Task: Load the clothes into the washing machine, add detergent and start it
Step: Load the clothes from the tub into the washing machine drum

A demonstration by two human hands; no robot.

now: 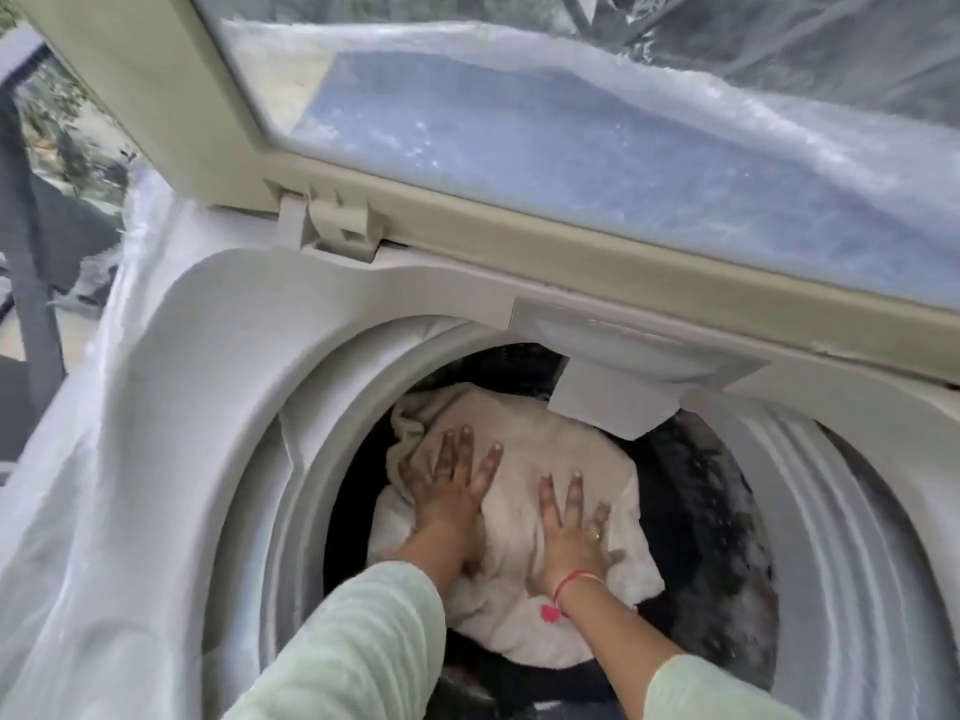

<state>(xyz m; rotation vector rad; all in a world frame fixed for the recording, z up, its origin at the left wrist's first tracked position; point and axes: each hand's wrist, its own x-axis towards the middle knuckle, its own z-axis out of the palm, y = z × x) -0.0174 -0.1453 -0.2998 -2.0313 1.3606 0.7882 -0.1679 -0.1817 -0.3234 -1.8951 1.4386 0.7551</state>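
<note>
Both hands flat, fingers spread and gripping nothing, a person's left hand (pixel 447 491) and right hand (pixel 571 532) press a cream towel (pixel 519 511) into the washing machine drum (pixel 810 511) beneath the raised lid (pixel 571 262). Loading looks nearly finished; detergent and starting seemingly remain.

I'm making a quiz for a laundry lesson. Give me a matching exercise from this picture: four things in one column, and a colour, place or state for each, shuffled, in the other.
1. lid
2. cream cloth
3. wrist thread
4. left sleeve

A. red
B. pale green
C. raised open
D. in the drum, pressed by the left hand and right hand

Pairs: 1-C, 2-D, 3-A, 4-B.
</note>
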